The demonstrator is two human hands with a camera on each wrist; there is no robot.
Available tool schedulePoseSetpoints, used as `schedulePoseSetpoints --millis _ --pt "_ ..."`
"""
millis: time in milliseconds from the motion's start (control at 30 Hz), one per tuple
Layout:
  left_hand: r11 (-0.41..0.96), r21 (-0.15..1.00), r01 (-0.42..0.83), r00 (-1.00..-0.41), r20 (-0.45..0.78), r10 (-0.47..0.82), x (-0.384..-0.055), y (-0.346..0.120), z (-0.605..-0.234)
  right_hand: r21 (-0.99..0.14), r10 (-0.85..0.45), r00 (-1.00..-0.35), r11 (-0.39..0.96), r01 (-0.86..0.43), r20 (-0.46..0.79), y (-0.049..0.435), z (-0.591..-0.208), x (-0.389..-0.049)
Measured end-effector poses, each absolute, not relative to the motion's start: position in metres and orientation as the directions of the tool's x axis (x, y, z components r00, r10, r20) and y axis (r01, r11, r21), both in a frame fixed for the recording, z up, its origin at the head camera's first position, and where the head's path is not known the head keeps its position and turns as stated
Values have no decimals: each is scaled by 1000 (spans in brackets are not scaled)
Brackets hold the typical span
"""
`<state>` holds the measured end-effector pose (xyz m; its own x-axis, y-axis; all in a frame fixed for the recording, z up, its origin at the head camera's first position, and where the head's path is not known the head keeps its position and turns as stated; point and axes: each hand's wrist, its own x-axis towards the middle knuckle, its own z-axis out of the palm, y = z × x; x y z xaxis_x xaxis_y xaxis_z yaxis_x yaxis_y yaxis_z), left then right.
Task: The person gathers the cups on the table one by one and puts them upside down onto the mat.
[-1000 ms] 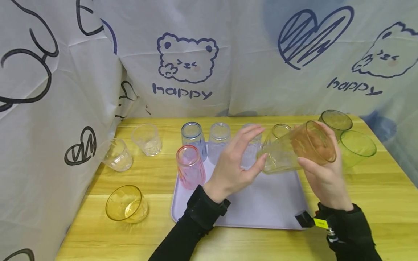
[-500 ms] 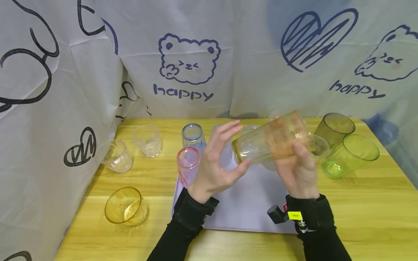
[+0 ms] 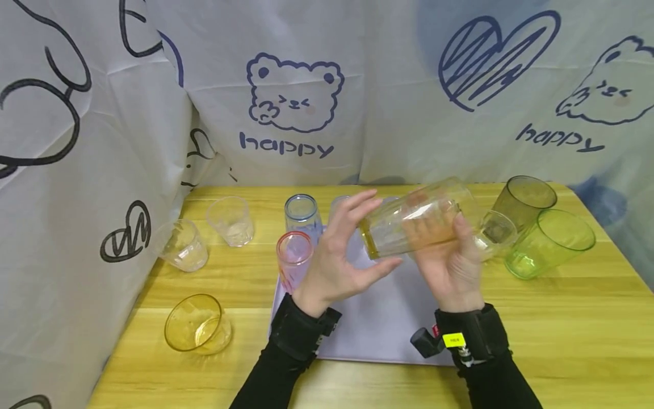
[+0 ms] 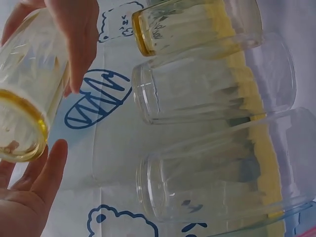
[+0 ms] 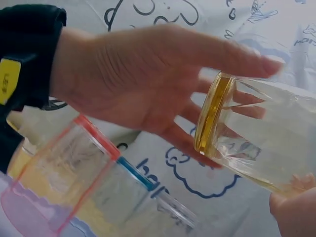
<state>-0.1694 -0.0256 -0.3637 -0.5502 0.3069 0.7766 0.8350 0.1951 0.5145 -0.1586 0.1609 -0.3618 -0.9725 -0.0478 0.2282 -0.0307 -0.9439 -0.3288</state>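
Held glass (image 3: 388, 233): in the air above the lilac tray (image 3: 380, 335), tilted, its yellow base toward the left hand (image 3: 334, 261) and its mouth end toward the right. Right hand (image 3: 449, 264): fingers wrapped around the wall of the held glass. Left hand: thumb and fingers spread wide about the yellow base; contact cannot be confirmed.

Portion done, judged from the layout: five glasses stand on the tray, base up and mouth down. These are the pink glass (image 3: 294, 258), the blue-rimmed glass (image 3: 302, 220) behind it, the first clear glass (image 4: 227, 168), the second clear glass (image 4: 212, 89) and the yellow-ringed glass (image 4: 197, 24). The last three form a row with the blue-rimmed glass along the rear of the tray; in the head view the hands largely cover them.

Portion in hand: the held glass, not yet set down.

Portion left: six glasses stand mouth up on the worktop (image 3: 587, 346), off the tray. Right side: smoky glass (image 3: 523, 204), green glass (image 3: 549, 244) and small clear cup (image 3: 498, 232), the cup partly hidden. Left side: near clear tumbler (image 3: 185, 247), far clear tumbler (image 3: 231, 221) and amber tumbler (image 3: 198, 326). Overall stage: estimated at about the midpoint.
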Motion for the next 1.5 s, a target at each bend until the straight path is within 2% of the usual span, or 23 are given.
schedulePoseSetpoints --millis 400,667,900,1067,1200,1333,1500 --pt "234 501 833 -553 772 313 -170 -21 -367 -413 -87 -981 -911 8 172 152 -367 -156" --pt "227 480 848 -530 789 312 -168 -23 -362 -440 -134 -970 -897 32 203 155 -364 -155" --pt "244 482 841 -538 788 299 -166 -28 -357 -477 -156 -965 -878 39 209 156 -363 -154" --pt "232 510 828 -560 775 293 -165 -34 -353 -604 -131 -971 -797 -17 201 160 -363 -155" --pt "223 515 828 -561 773 297 -164 -39 -349 -743 -149 -956 -662 -94 254 167 -362 -158" --pt "241 511 825 -564 762 317 -164 -44 -347 -786 -138 -925 -580 -214 354 177 -361 -159" --pt "302 513 804 -595 714 370 -161 -51 -344 -787 -146 -848 -478 -390 510 194 -355 -157"
